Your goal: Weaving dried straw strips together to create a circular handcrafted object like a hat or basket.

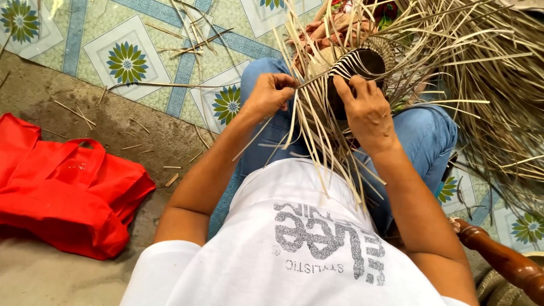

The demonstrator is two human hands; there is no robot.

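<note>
Weaving: mid-weave, I judge; the woven piece [362,65], a dark rounded form part-covered with pale strips, sits on your lap over the blue-jeaned knees [430,133].
Left hand [271,93]: grip narrow, fingers pinched on one pale strip [294,116] just left of the piece.
Right hand [367,110]: fingers curled over the piece's near edge, steadying it.
Next move: likely calls for tension on the pinched strip while the other hand pins the work.
Edges: loose strip ends fan towards your shirt; a dense strip bundle [487,73] crowds the right.
Open room: floor to the left, up to the red bag [68,192]; a wooden chair arm [504,260] blocks the lower right.
</note>
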